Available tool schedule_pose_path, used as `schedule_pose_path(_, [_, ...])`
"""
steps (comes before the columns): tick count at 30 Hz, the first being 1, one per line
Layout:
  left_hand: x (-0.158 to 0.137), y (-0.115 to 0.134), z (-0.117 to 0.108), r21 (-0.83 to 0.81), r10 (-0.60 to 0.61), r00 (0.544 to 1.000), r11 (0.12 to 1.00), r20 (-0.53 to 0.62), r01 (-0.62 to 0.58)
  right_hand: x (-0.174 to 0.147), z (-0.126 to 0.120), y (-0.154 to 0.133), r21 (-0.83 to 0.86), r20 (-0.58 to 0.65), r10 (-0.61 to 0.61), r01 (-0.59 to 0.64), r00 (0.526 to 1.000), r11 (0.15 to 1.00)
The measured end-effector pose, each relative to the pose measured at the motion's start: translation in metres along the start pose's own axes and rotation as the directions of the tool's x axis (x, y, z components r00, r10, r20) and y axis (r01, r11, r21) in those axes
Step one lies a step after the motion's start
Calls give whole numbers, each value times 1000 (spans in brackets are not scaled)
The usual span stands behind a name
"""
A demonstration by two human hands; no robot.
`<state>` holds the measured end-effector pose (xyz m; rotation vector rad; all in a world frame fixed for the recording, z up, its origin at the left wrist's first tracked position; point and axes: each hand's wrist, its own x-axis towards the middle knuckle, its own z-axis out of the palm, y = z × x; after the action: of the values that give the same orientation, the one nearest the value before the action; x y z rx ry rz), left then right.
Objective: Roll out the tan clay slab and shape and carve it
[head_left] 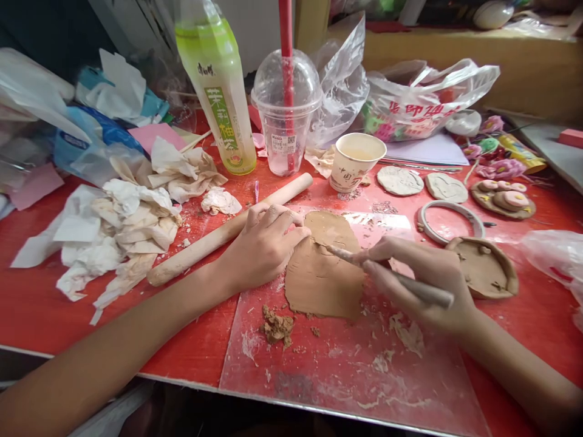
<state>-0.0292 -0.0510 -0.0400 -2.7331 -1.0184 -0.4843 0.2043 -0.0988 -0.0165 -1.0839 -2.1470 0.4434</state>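
Observation:
My right hand (421, 276) grips a slim clay modelling tool (430, 290) with a grey handle. The tool's tip touches a flat, uneven slab of brown clay (323, 276), near a scored line across its upper part. My left hand (273, 243) is bent with fingers together, its thumb at the slab's left edge; its fingertips are partly hidden. Just behind that hand, a wooden rolling pin (195, 252) lies slantwise. Under the slab is a clear plastic sheet (328, 376). A crumbly clay lump (277, 326) sits at the slab's near left.
Crumpled tissues (118, 224) are heaped at left. Behind the slab stand a green tea bottle (218, 97), a domed plastic cup (285, 115) and a paper cup (355, 161). To the right lie a tape roll (426, 227), a rimmed clay dish (485, 270) and pale clay discs (399, 181).

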Motion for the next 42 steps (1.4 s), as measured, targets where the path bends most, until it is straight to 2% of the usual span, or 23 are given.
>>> schedule_pose_path(2, [-1,0,0,3,2,1000,1000,3,-2,-3,1,0,-65,71,-207,211,976,975])
schedule_pose_path(3, [-1,0,0,4,2,1000,1000,3,-2,-4,2,-1,-78,101,-273,281,957,957])
schedule_pose_path(5, [-1,-1,0,4,4,1000,1000,3,-4,-6,4,-2,-61,133,-320,330,938,942])
schedule_pose_path(10, [-1,0,0,-6,5,1000,1000,4,-5,-7,3,-11,99,109,-314,304,943,948])
schedule_pose_path(12, [0,0,0,-8,4,1000,1000,0,-4,-6,2,-13,89,66,-218,212,974,973])
schedule_pose_path(14, [0,0,0,-6,4,1000,1000,-4,-4,-3,0,-12,30,-10,-50,50,999,998])
schedule_pose_path(16, [0,0,0,-3,4,1000,1000,-1,-4,-1,0,-10,-32,-80,81,-84,994,996])
schedule_pose_path(17, [0,0,0,-2,3,1000,1000,1,-3,0,0,-8,-49,-93,102,-107,990,993])
schedule_pose_path(19, [0,0,0,2,2,1000,1000,1,-2,0,0,-5,-63,-56,46,-50,997,997])
schedule_pose_path(21, [0,0,0,6,-1,1000,1000,0,1,-2,2,-4,-85,18,-96,97,995,992])
schedule_pose_path(24, [0,1,0,-4,1,1000,1000,-4,-1,-7,4,-6,-93,118,-276,288,954,953])
schedule_pose_path(26, [0,1,0,-12,3,1000,1000,-10,-4,-10,5,-9,-17,150,-322,328,935,944])
schedule_pose_path(29, [1,1,0,-7,2,1000,1000,-18,-2,-10,5,-13,70,88,-273,268,958,961])
schedule_pose_path(31, [1,1,0,3,2,1000,1000,-20,-2,-7,5,-14,34,-2,-137,137,991,990])
schedule_pose_path(33, [1,0,1,15,4,1000,1000,-19,-4,-3,4,-11,-44,-89,0,-4,996,999])
schedule_pose_path(34, [1,0,1,19,4,1000,1000,-18,-4,-1,4,-9,-78,-114,31,-40,993,996])
schedule_pose_path(36, [0,0,1,22,5,1000,1000,-14,-4,2,5,-6,-123,-112,16,-30,994,992])
schedule_pose_path(42, [0,1,1,12,8,1000,1000,-15,-8,-5,8,-6,-140,54,-177,183,983,973])
